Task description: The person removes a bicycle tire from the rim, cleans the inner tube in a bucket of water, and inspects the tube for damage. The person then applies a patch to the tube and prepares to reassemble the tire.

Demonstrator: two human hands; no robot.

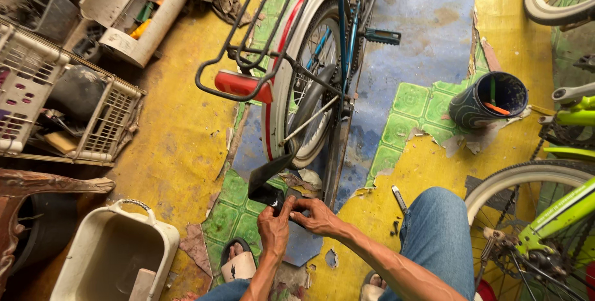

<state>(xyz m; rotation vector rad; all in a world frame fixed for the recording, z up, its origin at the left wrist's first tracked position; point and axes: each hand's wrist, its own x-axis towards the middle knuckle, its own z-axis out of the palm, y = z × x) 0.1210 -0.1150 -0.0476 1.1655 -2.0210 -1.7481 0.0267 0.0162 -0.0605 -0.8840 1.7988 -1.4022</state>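
Black rubber inner tube (268,180) hangs down from the rear wheel (304,96) of the blue bicycle (344,22) and ends low in the near middle of the scene, where both hands meet on it. The left hand (274,230) pinches the tube's lower end between thumb and curled fingers. The right hand (317,216) comes in from the right, its fingertips pressed together on the same end, just beside the left thumb.

Below the hands lies a grey patch of torn floor covering over green tiles (238,214), with a sandalled foot (238,262) near left and a knee in blue jeans (437,230) near right. A small metal tool (398,199) lies on the yellow floor (173,127) just left of that knee. Near left stands a white plastic tub (111,254). Far left are pale plastic crates (37,90) of parts. To the right, a dark pot (489,99) holds tools, and a green bicycle (558,208) stands at the right edge.
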